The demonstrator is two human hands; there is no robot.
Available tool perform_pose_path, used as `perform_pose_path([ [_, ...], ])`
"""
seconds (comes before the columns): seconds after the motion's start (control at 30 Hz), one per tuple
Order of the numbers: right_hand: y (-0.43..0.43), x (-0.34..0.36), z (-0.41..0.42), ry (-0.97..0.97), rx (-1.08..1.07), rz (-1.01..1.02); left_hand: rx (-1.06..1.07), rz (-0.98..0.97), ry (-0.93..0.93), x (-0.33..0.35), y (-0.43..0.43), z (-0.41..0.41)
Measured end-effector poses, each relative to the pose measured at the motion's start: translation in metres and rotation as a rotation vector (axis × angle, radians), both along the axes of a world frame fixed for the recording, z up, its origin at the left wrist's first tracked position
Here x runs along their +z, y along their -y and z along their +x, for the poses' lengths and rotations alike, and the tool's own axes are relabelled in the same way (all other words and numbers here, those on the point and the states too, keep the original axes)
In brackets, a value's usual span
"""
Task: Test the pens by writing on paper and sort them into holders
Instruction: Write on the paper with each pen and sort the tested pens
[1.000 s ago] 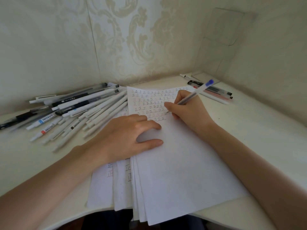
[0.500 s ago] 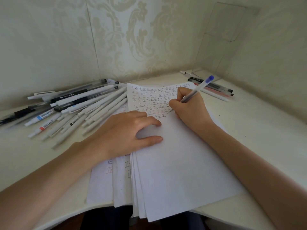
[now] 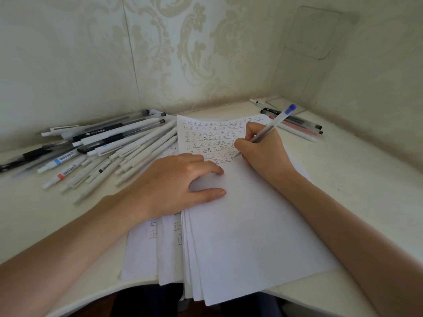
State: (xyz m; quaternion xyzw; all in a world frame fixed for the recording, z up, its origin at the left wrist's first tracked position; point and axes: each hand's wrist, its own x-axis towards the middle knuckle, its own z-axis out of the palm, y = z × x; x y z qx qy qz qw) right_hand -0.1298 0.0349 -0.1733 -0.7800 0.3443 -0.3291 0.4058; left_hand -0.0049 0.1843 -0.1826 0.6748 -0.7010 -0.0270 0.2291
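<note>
Cream damask-patterned wallpaper (image 3: 183, 53) covers both corner walls. A pale off-white tabletop (image 3: 354, 191) fills the corner. Soft, even light.

Paper stack (image 3: 247, 225) is lying flat, its top sheet carrying rows of small handwritten characters across the far part. Clear pen with blue cap (image 3: 272, 126) is slanting over the stack's far right, tip touching the sheet. Pile of white and black pens (image 3: 109, 147) is lying fanned just left of the stack. A few sorted pens (image 3: 295, 124) are lying beyond its far right corner, beside an upright clear holder (image 3: 304, 53).
</note>
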Motion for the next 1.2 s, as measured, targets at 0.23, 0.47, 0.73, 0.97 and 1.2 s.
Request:
perform_pose_path([
  [0.23,-0.002,0.001,-0.002,-0.005,0.025,0.013,-0.002,0.005,0.001,0.001,-0.001,0.000],
  [0.47,-0.002,0.001,-0.001,-0.024,0.027,0.006,-0.005,-0.010,-0.002,0.000,0.000,0.000],
  [0.73,-0.003,0.003,-0.003,0.089,-0.005,0.052,0.000,-0.014,-0.068,0.000,-0.003,0.000],
  [0.97,-0.009,0.012,-0.013,0.351,0.323,0.392,0.088,-0.101,-0.401,-0.004,0.003,0.007],
  [1.2,-0.020,0.013,-0.011,0.367,0.367,0.421,0.156,-0.143,-0.634,-0.002,0.002,0.008],
])
